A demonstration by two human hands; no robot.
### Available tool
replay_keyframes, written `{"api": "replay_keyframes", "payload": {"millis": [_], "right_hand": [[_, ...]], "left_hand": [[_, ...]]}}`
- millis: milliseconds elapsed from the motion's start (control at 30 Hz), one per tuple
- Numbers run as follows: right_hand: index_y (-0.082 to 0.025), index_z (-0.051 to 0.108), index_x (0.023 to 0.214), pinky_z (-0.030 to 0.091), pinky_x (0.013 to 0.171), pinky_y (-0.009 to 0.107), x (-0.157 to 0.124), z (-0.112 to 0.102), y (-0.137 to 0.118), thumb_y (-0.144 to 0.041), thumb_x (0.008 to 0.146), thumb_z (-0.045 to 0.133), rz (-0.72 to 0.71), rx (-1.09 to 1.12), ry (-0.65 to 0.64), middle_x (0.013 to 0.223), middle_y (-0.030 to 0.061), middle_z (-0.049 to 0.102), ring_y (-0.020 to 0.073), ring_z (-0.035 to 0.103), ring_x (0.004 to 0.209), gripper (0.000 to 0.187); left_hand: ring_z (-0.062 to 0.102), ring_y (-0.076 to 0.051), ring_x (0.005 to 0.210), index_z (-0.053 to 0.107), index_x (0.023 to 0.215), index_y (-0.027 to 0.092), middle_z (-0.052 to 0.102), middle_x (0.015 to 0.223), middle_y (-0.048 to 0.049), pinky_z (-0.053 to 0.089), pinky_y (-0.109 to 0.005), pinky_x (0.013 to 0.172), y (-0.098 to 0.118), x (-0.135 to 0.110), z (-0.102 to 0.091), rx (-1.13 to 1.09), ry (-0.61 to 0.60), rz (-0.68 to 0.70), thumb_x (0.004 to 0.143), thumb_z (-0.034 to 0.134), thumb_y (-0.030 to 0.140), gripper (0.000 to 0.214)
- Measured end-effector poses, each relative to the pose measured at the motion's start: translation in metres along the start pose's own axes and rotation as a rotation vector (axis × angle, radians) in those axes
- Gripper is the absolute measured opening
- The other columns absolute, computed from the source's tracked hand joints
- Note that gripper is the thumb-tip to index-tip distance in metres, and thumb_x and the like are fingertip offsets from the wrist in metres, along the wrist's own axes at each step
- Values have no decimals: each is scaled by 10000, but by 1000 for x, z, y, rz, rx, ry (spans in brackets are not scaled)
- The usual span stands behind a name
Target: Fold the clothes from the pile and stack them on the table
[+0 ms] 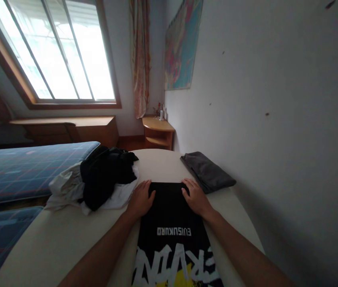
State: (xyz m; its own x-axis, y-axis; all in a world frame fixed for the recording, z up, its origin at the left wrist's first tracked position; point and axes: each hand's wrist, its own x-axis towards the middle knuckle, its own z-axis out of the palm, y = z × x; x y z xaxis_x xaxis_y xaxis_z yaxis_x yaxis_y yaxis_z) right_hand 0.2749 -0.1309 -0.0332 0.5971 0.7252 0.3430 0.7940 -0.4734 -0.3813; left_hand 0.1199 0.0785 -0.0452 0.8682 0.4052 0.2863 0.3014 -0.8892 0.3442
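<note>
A black T-shirt [171, 223] with white and yellow lettering lies folded into a long strip on a pale round table [67, 235]. My left hand [141, 199] rests flat on the shirt's far left corner, fingers stretched out. My right hand [195, 197] lies flat on the far right corner, fingers also spread. Neither hand grips anything.
A heap of black and white clothes [97, 181] lies left of the shirt. A folded grey garment [207, 171] sits at the table's far right, by the wall. Blue checked bedding [22, 171] is at left; a wooden corner shelf [158, 133] and window stand behind.
</note>
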Motion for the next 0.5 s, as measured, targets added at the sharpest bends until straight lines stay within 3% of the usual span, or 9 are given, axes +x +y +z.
{"api": "replay_keyframes", "payload": {"millis": [133,233,333,400,500], "right_hand": [[-155,604,1331,225,1204,499,-15,-19,-45,-314,939,510,-154,4,-49,1475,135,502,290,346,1428,433],[-247,548,1394,217,1208,499,-48,-25,-93,-439,946,555,-452,140,-260,1480,73,513,272,347,1439,488],[-291,475,1440,270,1197,479,-89,-7,-126,-513,982,504,-778,156,-393,1495,34,502,251,387,1420,510],[-297,491,1413,381,1136,461,-110,16,-135,-406,1047,401,-935,90,-333,1484,26,511,235,463,1367,392],[-300,432,1455,403,1126,482,-126,43,-133,-346,1065,352,-997,18,-276,1530,13,435,244,398,1414,401]], "left_hand": [[468,-254,1361,491,1391,97,533,1451,-152,326,-388,1173,-3,0,0,-25,5,-10,967,436,292,470],[469,-249,1362,504,1383,104,537,1452,-143,328,-387,1173,-6,0,1,-24,1,-5,968,424,270,454],[458,-247,1373,505,1392,93,524,1465,-146,321,-387,1180,-7,-1,0,-25,-11,-6,973,411,261,461],[453,-244,1379,508,1401,113,509,1480,-138,322,-395,1181,-6,-1,-2,-33,-21,-6,974,415,257,460],[451,-244,1382,522,1413,183,480,1510,-110,340,-415,1169,-4,-2,-5,-44,-18,7,970,432,244,456]]}}
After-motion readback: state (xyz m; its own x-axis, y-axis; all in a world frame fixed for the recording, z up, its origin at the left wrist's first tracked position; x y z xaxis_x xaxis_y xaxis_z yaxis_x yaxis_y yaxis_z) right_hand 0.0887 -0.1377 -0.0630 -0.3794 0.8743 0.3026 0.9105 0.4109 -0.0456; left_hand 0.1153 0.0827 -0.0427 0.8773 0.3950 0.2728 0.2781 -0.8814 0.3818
